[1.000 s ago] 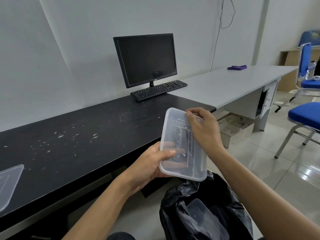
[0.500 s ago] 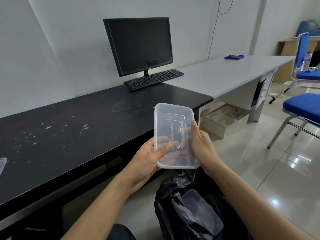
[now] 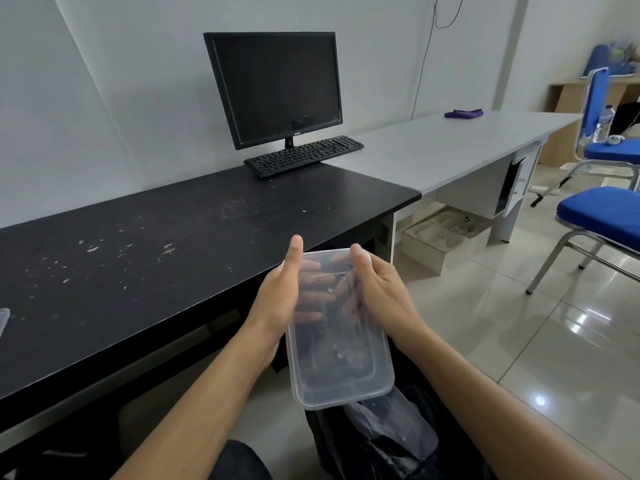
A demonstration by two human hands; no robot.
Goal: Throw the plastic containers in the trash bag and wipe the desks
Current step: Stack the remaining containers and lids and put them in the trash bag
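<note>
I hold a clear rectangular plastic container (image 3: 341, 355) in both hands, tilted with its near end low. My left hand (image 3: 280, 296) grips its left side and my right hand (image 3: 379, 296) its right side, fingers showing through the plastic. Directly below it stands a black trash bag (image 3: 377, 441) with another clear plastic piece inside. The black desk (image 3: 156, 258) is speckled with white crumbs. A second clear plastic piece (image 3: 3, 318) lies at its far left edge, mostly cut off. The white desk (image 3: 450, 147) adjoins on the right, with a purple cloth (image 3: 463, 113) on it.
A black monitor (image 3: 273, 88) and keyboard (image 3: 304, 154) stand at the back where the desks meet. Blue chairs (image 3: 602, 216) stand on the tiled floor at right. A cardboard box (image 3: 446, 237) sits under the white desk.
The container has turned from upright with its lid side facing me to lying flatter with its near end down over the bag. Both hands shifted to grip its far sides.
</note>
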